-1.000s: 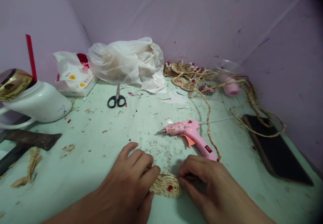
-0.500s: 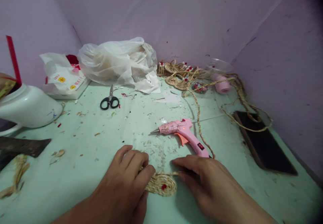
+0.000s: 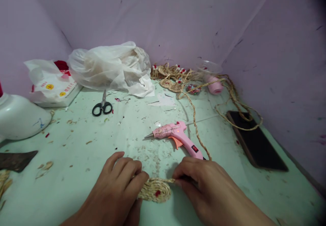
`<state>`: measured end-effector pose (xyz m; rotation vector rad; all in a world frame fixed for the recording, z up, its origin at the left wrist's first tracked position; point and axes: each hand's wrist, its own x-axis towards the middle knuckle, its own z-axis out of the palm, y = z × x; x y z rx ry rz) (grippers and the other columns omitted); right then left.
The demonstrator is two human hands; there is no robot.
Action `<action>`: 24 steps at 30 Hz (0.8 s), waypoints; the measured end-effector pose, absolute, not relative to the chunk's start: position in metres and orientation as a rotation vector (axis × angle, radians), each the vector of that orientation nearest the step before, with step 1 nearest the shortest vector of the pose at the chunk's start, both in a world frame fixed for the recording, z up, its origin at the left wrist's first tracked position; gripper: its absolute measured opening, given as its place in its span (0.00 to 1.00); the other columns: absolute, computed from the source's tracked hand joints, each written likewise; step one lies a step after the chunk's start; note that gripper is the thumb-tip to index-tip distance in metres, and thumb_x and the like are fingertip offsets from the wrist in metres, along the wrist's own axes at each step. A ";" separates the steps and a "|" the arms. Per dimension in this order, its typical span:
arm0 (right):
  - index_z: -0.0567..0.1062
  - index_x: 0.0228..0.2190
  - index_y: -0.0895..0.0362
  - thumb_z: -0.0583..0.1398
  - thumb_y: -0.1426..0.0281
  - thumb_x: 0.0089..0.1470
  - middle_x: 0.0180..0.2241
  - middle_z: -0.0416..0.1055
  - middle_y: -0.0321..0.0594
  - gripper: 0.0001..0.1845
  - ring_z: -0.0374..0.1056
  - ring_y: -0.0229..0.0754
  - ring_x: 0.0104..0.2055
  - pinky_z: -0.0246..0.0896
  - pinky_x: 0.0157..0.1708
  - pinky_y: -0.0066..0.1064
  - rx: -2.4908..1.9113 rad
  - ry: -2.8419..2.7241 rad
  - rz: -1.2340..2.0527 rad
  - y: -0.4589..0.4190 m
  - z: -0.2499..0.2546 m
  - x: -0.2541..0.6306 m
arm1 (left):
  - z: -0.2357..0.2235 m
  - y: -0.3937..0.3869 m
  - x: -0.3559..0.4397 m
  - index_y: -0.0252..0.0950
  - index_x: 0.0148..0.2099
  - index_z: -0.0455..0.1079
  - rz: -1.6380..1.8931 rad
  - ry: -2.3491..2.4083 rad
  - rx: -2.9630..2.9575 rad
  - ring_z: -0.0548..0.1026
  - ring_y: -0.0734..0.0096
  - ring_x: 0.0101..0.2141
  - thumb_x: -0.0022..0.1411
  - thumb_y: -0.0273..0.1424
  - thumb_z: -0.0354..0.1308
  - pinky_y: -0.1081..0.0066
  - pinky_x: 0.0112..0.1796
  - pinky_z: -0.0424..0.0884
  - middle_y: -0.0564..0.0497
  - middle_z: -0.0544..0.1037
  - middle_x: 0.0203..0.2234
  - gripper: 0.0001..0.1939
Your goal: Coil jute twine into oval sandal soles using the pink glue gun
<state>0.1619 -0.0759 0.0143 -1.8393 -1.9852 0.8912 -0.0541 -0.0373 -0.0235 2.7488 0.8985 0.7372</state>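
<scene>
My left hand [image 3: 119, 185] is closed on the left part of an oval coiled piece of braided straw cord [image 3: 154, 190], which has a small red mark near its right end. The hand covers the rest of the piece. From its upper edge a short stretch of straw cord [image 3: 163, 180] runs right, where my right hand [image 3: 201, 188] pinches it between thumb and forefinger. Just beyond the right hand a pink glue gun [image 3: 175, 132] lies on its side, its nozzle pointing left. A long braid [image 3: 195, 117] runs past its handle toward the right hand.
Black-handled scissors [image 3: 102, 107], a white plastic bag [image 3: 109, 66], a paper box [image 3: 56, 90] and a white mug [image 3: 22, 115] stand left and back. A dark blade [image 3: 17, 159] lies at left. Coiled straw pieces [image 3: 171, 83], a pink spool [image 3: 215, 86] and a phone [image 3: 262, 148] are right.
My right hand has drawn the cord taut away from the coil's upper edge, and a straight stretch now shows. The left hand keeps its hold. The whole view has shifted, sliding the table things left.
</scene>
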 end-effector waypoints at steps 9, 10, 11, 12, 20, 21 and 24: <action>0.76 0.24 0.51 0.57 0.78 0.47 0.26 0.75 0.32 0.12 0.70 0.39 0.28 0.60 0.27 0.28 -1.779 -2.032 0.963 -0.076 0.020 0.159 | -0.018 -0.038 -0.054 0.41 0.39 0.69 0.669 0.936 2.733 0.68 0.64 0.35 0.50 0.28 0.52 0.55 0.49 0.57 0.53 0.74 0.33 0.12; 0.77 0.25 0.51 0.57 0.79 0.47 0.26 0.75 0.33 0.12 0.70 0.39 0.28 0.60 0.27 0.28 -1.775 -2.036 0.968 -0.076 0.020 0.159 | -0.018 -0.038 -0.053 0.41 0.39 0.69 0.668 0.938 2.733 0.68 0.64 0.35 0.50 0.28 0.52 0.55 0.49 0.58 0.53 0.74 0.33 0.12; 0.77 0.25 0.51 0.57 0.79 0.47 0.27 0.75 0.33 0.12 0.70 0.40 0.29 0.60 0.28 0.29 -1.779 -2.042 0.968 -0.075 0.020 0.159 | -0.017 -0.038 -0.053 0.41 0.39 0.69 0.659 0.953 2.728 0.68 0.64 0.35 0.50 0.27 0.52 0.54 0.49 0.58 0.53 0.74 0.33 0.12; 0.77 0.25 0.51 0.57 0.79 0.46 0.26 0.75 0.33 0.12 0.70 0.40 0.29 0.60 0.28 0.29 -1.789 -2.049 0.966 -0.075 0.019 0.160 | -0.015 -0.038 -0.053 0.41 0.38 0.69 0.639 0.973 2.721 0.68 0.64 0.36 0.49 0.26 0.52 0.54 0.50 0.57 0.52 0.74 0.33 0.13; 0.78 0.26 0.52 0.56 0.82 0.45 0.26 0.76 0.33 0.15 0.71 0.40 0.30 0.60 0.29 0.28 -1.776 -2.019 0.987 -0.076 0.015 0.158 | -0.010 -0.040 -0.051 0.40 0.37 0.69 0.598 1.008 2.718 0.68 0.64 0.36 0.48 0.24 0.52 0.53 0.51 0.56 0.52 0.74 0.33 0.13; 0.78 0.26 0.52 0.56 0.82 0.45 0.27 0.76 0.33 0.15 0.71 0.39 0.30 0.60 0.30 0.28 -1.760 -2.003 0.990 -0.076 0.014 0.157 | -0.012 -0.040 -0.051 0.40 0.37 0.69 0.610 0.999 2.717 0.68 0.64 0.36 0.48 0.24 0.52 0.53 0.51 0.56 0.53 0.74 0.33 0.13; 0.77 0.27 0.52 0.56 0.82 0.47 0.28 0.75 0.33 0.14 0.70 0.38 0.31 0.60 0.30 0.27 -1.711 -1.976 0.968 -0.074 0.012 0.155 | -0.013 -0.038 -0.052 0.41 0.37 0.68 0.613 0.990 2.682 0.67 0.64 0.35 0.46 0.24 0.53 0.52 0.50 0.56 0.52 0.73 0.33 0.13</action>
